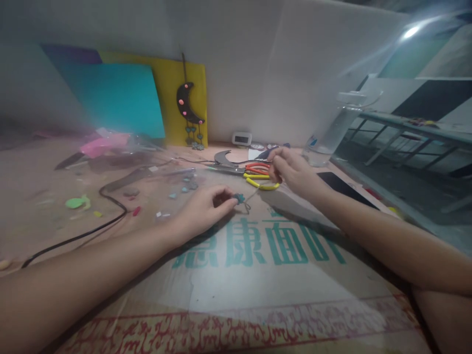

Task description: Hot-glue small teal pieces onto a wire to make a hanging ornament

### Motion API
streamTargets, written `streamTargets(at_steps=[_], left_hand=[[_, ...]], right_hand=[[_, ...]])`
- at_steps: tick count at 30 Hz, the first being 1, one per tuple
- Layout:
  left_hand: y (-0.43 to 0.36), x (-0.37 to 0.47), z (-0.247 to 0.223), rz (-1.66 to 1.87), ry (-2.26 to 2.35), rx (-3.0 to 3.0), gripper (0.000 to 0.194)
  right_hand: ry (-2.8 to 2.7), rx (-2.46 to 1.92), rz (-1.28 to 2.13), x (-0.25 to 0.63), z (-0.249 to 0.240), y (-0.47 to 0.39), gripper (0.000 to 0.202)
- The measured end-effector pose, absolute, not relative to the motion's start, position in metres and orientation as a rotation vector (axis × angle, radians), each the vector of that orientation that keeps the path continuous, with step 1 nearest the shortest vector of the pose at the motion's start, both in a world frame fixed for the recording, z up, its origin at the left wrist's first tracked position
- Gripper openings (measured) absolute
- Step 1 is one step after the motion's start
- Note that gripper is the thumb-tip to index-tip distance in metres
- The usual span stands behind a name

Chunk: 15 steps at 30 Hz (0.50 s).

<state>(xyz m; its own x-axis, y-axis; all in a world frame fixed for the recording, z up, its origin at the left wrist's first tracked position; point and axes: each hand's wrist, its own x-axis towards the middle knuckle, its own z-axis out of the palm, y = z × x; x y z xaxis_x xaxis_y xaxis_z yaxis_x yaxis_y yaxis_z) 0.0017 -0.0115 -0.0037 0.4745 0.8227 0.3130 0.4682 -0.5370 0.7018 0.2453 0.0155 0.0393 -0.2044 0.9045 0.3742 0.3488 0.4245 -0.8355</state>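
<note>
Between thumb and fingertips, my left hand (pixel 206 211) pinches a small teal piece (pixel 239 198), its shape partly covered by the fingers. A thin cord (pixel 252 195) hangs in a loop beside the piece and runs up to the right. My right hand (pixel 291 169) is closed in a pinch at the upper end of this cord. Just left of my right hand lie red handles (pixel 258 168) and yellow handles (pixel 262 184), with scissor-like blades pointing left. A dark grey crescent (pixel 222 158) rests behind them.
A decorated crescent hanging (pixel 186 105) is in front of a yellow sheet (pixel 197 78). Small teal pieces (pixel 190 183), a black cable (pixel 121 204) and coloured scraps are at left. A clear bottle (pixel 326 140) and a black phone-like slab (pixel 346 189) are at right.
</note>
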Motion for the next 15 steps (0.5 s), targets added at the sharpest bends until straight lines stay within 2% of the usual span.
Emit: streamTargets(at_steps=[9, 13, 15], left_hand=[[-0.013, 0.001, 0.0, 0.825, 1.129, 2.172, 0.022], [-0.013, 0.001, -0.001, 0.823, 1.122, 2.176, 0.022], [-0.014, 0.001, -0.001, 0.826, 1.123, 2.181, 0.021]], right_hand=[[-1.664, -1.698, -0.073, 0.324, 0.057, 0.068, 0.014], [-1.742, -1.83, -0.133, 0.346, 0.054, 0.08, 0.026], [-1.752, -1.822, -0.121, 0.353, 0.05, 0.084, 0.02]])
